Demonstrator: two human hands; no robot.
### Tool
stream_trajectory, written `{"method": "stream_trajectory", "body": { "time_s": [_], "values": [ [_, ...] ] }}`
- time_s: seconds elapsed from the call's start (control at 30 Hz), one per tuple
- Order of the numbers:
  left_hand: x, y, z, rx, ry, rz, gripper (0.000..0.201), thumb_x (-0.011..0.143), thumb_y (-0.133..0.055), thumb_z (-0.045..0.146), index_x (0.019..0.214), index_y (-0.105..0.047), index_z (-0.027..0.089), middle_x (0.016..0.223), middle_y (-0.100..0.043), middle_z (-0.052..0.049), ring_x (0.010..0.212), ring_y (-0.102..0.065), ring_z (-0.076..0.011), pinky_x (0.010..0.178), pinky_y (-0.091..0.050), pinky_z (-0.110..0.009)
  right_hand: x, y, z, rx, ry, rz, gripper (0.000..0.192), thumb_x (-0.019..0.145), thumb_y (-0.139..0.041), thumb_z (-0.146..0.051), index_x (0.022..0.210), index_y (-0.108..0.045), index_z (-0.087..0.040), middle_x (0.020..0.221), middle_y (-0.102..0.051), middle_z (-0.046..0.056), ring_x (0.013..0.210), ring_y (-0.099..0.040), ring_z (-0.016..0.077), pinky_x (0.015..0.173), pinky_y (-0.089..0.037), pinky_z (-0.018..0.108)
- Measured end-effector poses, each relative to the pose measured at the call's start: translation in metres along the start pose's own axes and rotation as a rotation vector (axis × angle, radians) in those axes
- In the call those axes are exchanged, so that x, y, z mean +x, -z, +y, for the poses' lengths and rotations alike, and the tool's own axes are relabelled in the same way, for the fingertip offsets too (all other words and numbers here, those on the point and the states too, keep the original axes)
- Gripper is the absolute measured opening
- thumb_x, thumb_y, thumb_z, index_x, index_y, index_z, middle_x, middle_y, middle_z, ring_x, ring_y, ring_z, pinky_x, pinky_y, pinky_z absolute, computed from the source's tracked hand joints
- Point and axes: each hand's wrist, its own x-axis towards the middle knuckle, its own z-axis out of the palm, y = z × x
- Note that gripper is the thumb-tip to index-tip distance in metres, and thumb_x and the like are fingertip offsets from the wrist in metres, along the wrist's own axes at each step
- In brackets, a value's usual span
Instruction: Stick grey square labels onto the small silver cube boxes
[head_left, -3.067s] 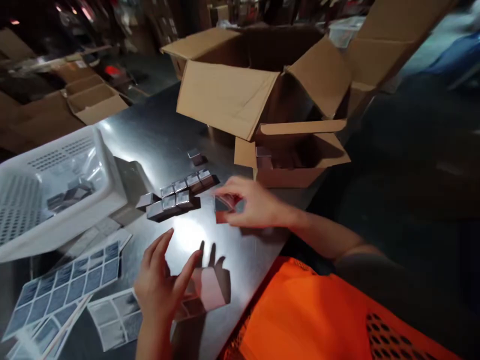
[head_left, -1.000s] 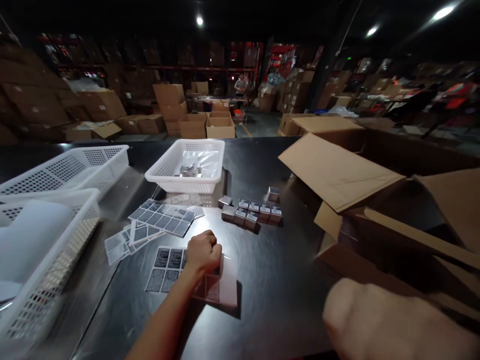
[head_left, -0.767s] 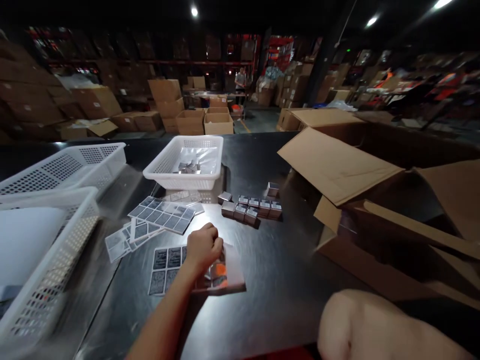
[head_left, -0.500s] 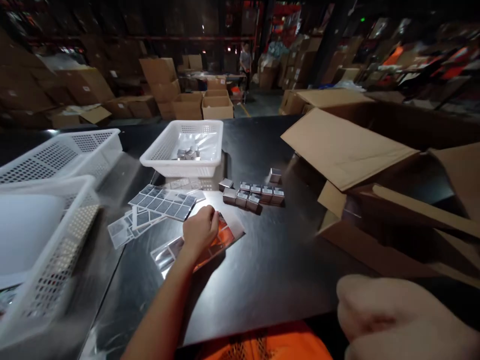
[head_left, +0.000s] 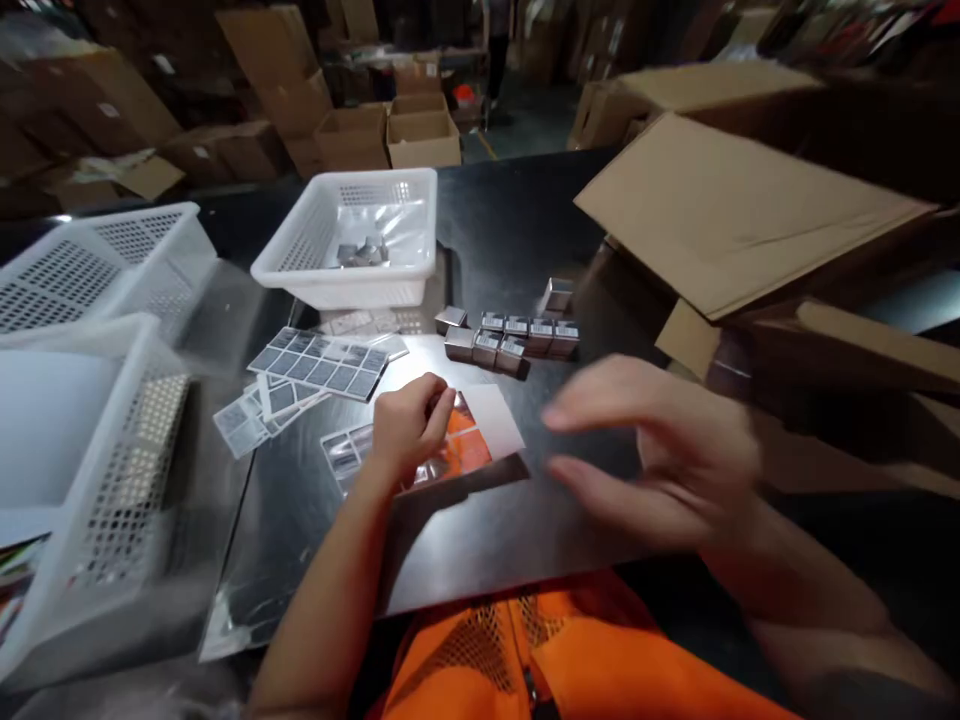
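Note:
My left hand is closed, its fingers curled at a shiny sheet of square stickers that mirrors orange. A dark shadow lies along the sheet's near edge. To the right, my right hand is raised above the table, blurred, thumb and forefinger apart with nothing between them. Beyond the hands stand several small silvery boxes in two short rows, some with barcode labels on top. One more box stands apart behind them. More grey sticker sheets lie overlapped left of my left hand.
A white perforated basket with small silvery boxes and clear plastic stands at the back. Two more white baskets line the left side. A large open cardboard box takes up the right. The dark metal table reaches my orange vest.
My right hand has come up and inward from the lower right, and its thumb and forefinger have opened. My left hand stays at the sheet. The camera view has tipped downward.

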Motion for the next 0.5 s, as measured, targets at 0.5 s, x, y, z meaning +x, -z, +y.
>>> {"method": "stream_trajectory", "body": {
  "time_s": [0.5],
  "values": [
    [-0.003,-0.025,0.003,0.473,0.183,0.012,0.049,0.105,-0.032,0.047,0.091,-0.07,0.02,0.06,-0.061,-0.003,0.056,-0.054,-0.0167,0.057,-0.019,-0.029,-0.027,-0.085,0.07,0.224,-0.498,-0.327,0.007,0.093,-0.066,-0.02,0.1,-0.069,-0.02,0.092,-0.078,0.004,0.087,-0.074,0.0201,0.082,-0.056,0.033]
  ]
}}
